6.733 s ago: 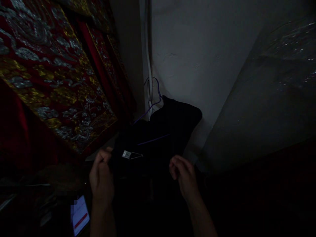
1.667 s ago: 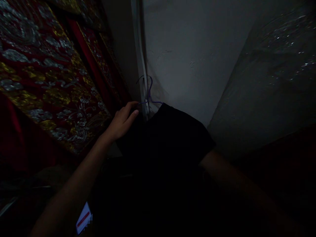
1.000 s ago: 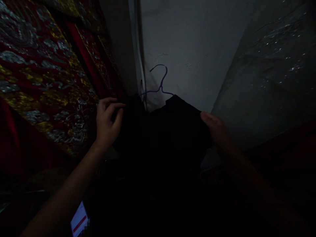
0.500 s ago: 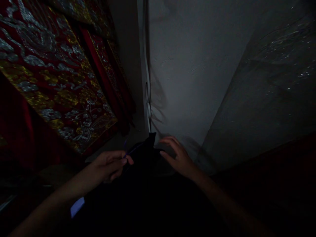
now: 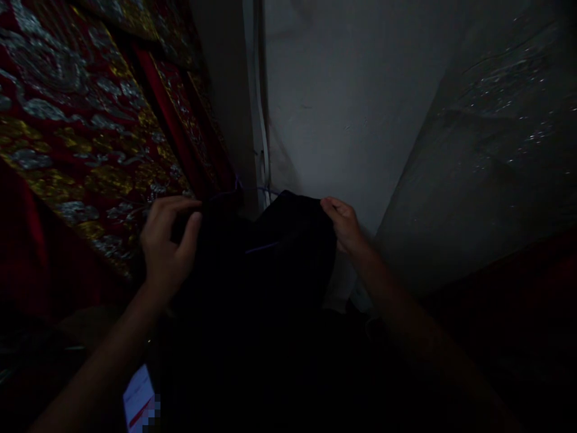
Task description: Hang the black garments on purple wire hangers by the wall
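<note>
A black garment (image 5: 270, 258) hangs on a thin purple wire hanger (image 5: 261, 248) in a dim corner. My left hand (image 5: 167, 249) pinches the garment's left shoulder, fingers closed on the cloth. At the right shoulder, my right hand (image 5: 345, 225) grips the fabric's top edge, also closed. Only short bits of the hanger show at the neck; the garment's lower part fades into darkness.
Red cloth with gold and silver embroidery (image 5: 85, 132) hangs at the left. A white wall (image 5: 342, 90) with a vertical white cable (image 5: 261, 138) lies behind. A clear plastic cover (image 5: 491, 144) slopes at the right. A white and red tag (image 5: 137, 403) shows at the bottom left.
Half a second ago the garment was low and my left hand pinched the hanger. Now both hands have risen and hold the garment's shoulders, spread wide.
</note>
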`<state>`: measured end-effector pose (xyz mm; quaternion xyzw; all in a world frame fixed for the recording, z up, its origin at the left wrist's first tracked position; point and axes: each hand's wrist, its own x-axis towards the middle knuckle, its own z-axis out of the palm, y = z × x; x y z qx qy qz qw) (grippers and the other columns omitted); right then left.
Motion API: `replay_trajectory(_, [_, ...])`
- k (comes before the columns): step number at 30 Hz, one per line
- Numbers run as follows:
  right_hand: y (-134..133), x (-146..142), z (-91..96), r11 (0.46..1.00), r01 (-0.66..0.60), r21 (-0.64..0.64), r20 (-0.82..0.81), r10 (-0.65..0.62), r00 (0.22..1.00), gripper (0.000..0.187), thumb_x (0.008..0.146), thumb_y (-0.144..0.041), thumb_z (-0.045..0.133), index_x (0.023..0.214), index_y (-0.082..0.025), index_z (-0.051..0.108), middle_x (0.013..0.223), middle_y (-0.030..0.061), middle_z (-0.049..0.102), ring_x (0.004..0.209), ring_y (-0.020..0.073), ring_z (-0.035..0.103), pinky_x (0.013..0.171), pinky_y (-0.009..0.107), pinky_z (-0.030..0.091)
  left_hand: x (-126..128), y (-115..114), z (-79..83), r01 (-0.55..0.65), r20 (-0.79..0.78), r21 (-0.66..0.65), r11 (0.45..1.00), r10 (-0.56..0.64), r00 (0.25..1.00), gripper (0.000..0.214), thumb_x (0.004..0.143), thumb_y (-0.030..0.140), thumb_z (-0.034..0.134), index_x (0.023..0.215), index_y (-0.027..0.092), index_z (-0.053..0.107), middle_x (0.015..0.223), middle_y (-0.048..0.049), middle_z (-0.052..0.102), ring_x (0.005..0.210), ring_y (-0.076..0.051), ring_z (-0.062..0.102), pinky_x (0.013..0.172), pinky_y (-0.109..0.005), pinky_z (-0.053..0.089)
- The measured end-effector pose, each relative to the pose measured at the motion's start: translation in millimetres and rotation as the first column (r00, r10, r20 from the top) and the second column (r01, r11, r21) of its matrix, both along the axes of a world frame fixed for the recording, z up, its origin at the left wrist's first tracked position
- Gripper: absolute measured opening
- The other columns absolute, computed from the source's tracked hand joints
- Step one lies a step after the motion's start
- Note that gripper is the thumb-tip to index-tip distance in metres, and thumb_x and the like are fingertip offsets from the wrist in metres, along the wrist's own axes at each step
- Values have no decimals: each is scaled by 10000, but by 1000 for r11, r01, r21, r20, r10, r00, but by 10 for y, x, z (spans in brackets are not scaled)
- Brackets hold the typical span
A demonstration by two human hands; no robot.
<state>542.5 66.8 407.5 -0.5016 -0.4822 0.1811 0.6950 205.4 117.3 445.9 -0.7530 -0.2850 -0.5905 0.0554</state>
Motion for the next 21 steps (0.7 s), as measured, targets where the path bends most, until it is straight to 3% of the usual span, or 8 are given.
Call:
replay_trajectory(2, [39, 95, 147, 998, 57, 41, -27, -56, 998, 531, 683, -749, 682, 828, -243, 614, 808, 31, 670, 812, 224, 644, 726, 318, 517, 40, -73, -132, -1, -29, 129, 992, 5, 1000, 145, 927, 265, 591, 1036, 247, 684, 1042, -66, 667, 1055, -256, 627, 985, -438, 488])
replay_trajectory(4, [4, 174, 193, 994, 77, 74, -50, -73, 996, 518, 702, -741, 671, 836, -244, 614, 835, 42, 692, 861, 241, 672, 754, 338, 533, 96, -143, -329, 131, -227, 105, 986, -104, 968, 196, 935, 230, 567, 1095, 254, 676, 981, -59, 688, 972, -240, 658, 928, -414, 516])
replay_trajectory(6, [-85, 225, 134, 995, 79, 68, -70, -74, 995, 496, 711, -716, 687, 838, -242, 613, 838, 45, 705, 863, 250, 690, 750, 350, 547, 182, -186, -561, 250, -441, -123, 960, -279, 853, 351, 973, 232, 505, 1310, 275, 590, 1051, -55, 719, 961, -218, 689, 898, -375, 545])
replay_trajectory(7, [-138, 238, 77, 996, 80, 45, -76, -76, 994, 490, 707, -706, 702, 832, -241, 612, 829, 45, 708, 851, 252, 696, 742, 353, 553, 234, -194, -681, 252, -496, -258, 933, -352, 794, 439, 993, 241, 468, 1428, 290, 495, 1141, -57, 716, 997, -213, 698, 906, -365, 554])
replay_trajectory(9, [-230, 245, -56, 997, 78, -4, -87, -78, 993, 485, 702, -696, 719, 816, -237, 612, 815, 44, 715, 836, 253, 705, 733, 355, 563, 346, -189, -906, 181, -538, -455, 872, -431, 724, 580, 1007, 249, 427, 1566, 329, 290, 1325, -61, 658, 1093, -220, 692, 944, -373, 559])
replay_trajectory(11, [-278, 232, -173, 998, 66, -14, -118, -67, 991, 479, 701, -686, 736, 808, -233, 619, 832, 41, 727, 853, 248, 712, 748, 347, 571, 449, -174, -1095, 106, -559, -543, 833, -453, 694, 651, 996, 239, 436, 1594, 353, 208, 1412, -63, 602, 1144, -240, 679, 968, -393, 556])
replay_trajectory(17, [-164, 215, -285, 1000, 22, 7, -270, -19, 963, 521, 616, -654, 824, 864, -225, 662, 872, 30, 750, 893, 246, 718, 817, 347, 575, 653, -179, -1399, -27, -627, -528, 849, -368, 687, 568, 1001, 272, 457, 1551, 314, 324, 1335, -98, 627, 1121, -275, 679, 916, -397, 565])
replay_trajectory(21, [-51, 300, -334, 999, 37, 35, -258, -26, 966, 514, 652, -668, 789, 864, -212, 681, 886, 52, 748, 906, 254, 700, 842, 378, 551, 714, -202, -1492, -129, -670, -529, 839, -319, 671, 319, 1000, 294, 475, 1291, 232, 589, 1189, -119, 682, 998, -288, 709, 817, -392, 573])
